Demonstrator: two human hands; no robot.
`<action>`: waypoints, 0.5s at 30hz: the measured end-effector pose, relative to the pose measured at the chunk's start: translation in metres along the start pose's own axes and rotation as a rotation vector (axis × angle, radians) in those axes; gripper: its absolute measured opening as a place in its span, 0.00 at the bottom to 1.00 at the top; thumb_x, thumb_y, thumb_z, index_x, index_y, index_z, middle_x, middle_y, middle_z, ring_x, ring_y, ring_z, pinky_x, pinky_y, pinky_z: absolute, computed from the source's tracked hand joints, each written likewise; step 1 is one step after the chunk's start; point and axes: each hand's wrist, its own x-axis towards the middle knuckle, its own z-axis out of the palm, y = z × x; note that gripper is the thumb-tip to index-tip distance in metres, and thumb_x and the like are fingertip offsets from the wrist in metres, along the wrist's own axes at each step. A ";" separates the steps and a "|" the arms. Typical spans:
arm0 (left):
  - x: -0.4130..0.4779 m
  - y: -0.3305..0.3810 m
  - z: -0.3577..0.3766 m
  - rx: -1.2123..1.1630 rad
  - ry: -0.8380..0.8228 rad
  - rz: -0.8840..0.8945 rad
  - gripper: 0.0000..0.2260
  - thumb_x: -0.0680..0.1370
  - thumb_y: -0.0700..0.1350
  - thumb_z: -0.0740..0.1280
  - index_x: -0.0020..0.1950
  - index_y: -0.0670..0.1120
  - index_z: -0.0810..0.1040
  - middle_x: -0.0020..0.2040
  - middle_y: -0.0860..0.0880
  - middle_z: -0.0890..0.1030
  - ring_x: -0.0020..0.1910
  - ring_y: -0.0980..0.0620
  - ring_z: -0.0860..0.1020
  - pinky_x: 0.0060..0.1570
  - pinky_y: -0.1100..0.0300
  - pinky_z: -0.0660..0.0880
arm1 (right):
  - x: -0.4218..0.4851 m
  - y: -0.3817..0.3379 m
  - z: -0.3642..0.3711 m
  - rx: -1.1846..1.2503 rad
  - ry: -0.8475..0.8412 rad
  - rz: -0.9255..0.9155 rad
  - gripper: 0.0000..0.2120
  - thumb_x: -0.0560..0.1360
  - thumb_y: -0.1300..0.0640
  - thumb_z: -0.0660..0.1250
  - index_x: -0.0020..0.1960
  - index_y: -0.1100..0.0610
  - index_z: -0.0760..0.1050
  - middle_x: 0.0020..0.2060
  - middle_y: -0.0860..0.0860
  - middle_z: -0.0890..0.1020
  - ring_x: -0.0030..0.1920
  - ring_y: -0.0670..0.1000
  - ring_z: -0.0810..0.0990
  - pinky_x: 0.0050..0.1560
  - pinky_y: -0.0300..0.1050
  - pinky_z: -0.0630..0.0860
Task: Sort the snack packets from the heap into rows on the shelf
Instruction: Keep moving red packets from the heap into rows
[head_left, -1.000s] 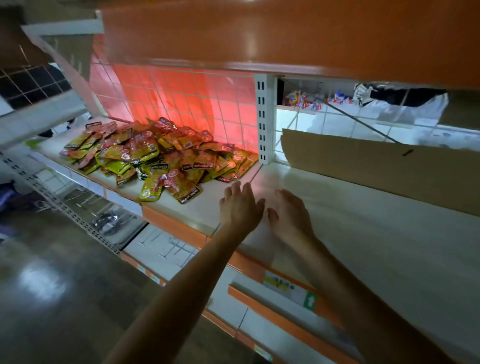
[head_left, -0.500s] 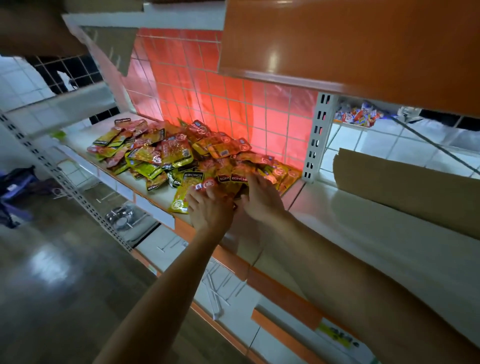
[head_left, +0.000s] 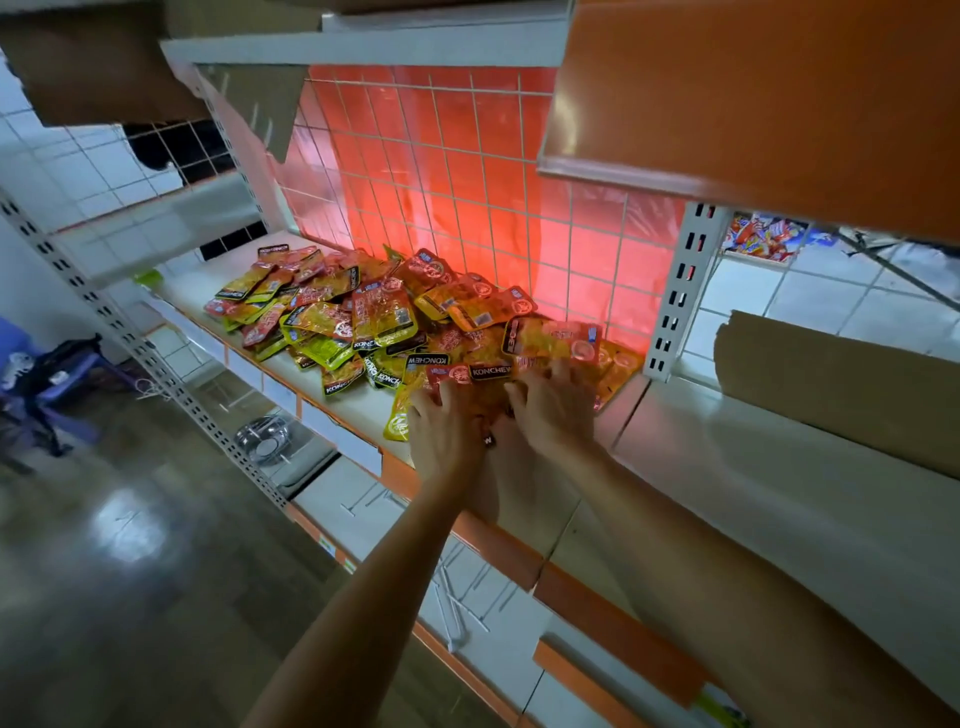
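A heap of snack packets (head_left: 395, 322), yellow, orange and red with black "KONCHEW" strips, lies on the white shelf (head_left: 769, 514) against a red wire-grid back panel (head_left: 467, 176). Both my hands lie on the heap's near right corner. My left hand (head_left: 447, 431) rests palm down on orange packets, its fingers reaching over them. My right hand (head_left: 556, 410) presses with spread fingers on packets just beside it. A black packet edge (head_left: 488, 441) shows between the two hands. The packets under my palms are hidden.
A white slotted upright (head_left: 680, 291) stands just right of the heap. A cardboard sheet (head_left: 831, 384) leans at the shelf's back right. An orange upper shelf (head_left: 753, 104) hangs overhead. On the lower shelf are a metal bowl (head_left: 262, 439) and loose wire hooks (head_left: 457, 613).
Both hands moved left from the bare shelf section onto the heap's near right corner and now lie on packets. The view has turned left and closer.
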 end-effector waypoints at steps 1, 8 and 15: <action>-0.002 0.002 0.000 -0.073 -0.002 0.022 0.19 0.74 0.42 0.68 0.62 0.42 0.69 0.57 0.39 0.67 0.51 0.37 0.73 0.44 0.49 0.71 | -0.004 0.004 0.001 0.011 0.011 0.011 0.15 0.78 0.44 0.60 0.58 0.51 0.76 0.59 0.57 0.71 0.62 0.60 0.68 0.60 0.54 0.67; -0.010 0.010 0.008 -0.291 0.005 0.046 0.15 0.75 0.43 0.69 0.61 0.43 0.75 0.59 0.41 0.70 0.53 0.40 0.73 0.43 0.60 0.64 | -0.026 0.015 -0.002 -0.013 0.032 0.019 0.19 0.75 0.41 0.61 0.55 0.54 0.76 0.56 0.55 0.73 0.57 0.59 0.71 0.55 0.53 0.68; -0.016 0.009 0.009 -0.427 0.093 -0.060 0.14 0.77 0.45 0.68 0.62 0.44 0.77 0.60 0.41 0.73 0.55 0.43 0.74 0.47 0.65 0.63 | -0.019 0.020 -0.017 0.066 0.083 0.180 0.25 0.75 0.44 0.66 0.65 0.56 0.67 0.59 0.60 0.71 0.60 0.61 0.71 0.54 0.53 0.73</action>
